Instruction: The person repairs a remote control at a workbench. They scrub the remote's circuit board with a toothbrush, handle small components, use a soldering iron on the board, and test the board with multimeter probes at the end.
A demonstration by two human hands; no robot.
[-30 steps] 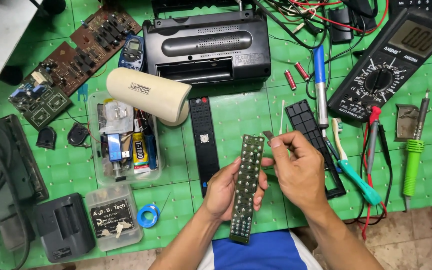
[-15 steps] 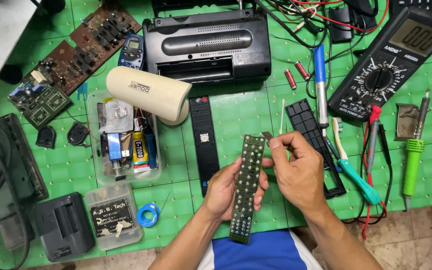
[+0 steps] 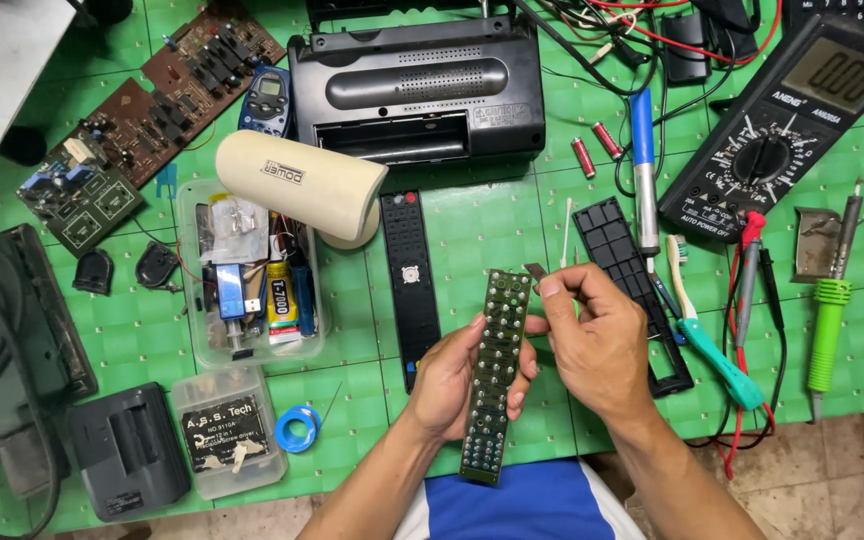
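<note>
At lower centre of the frame, the left hand (image 3: 452, 385) grips a long green circuit board (image 3: 493, 375) from below, holding it above the bench (image 3: 512, 230). The right hand (image 3: 597, 345) pinches a small flat blade (image 3: 536, 271) at the board's top end. A slip of the blade could scratch the contact pads; a loose grip could drop the board.

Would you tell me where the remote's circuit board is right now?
In the head view, the long green circuit board sits low at centre, held upright in the left hand, with the right hand touching its top edge.
</note>
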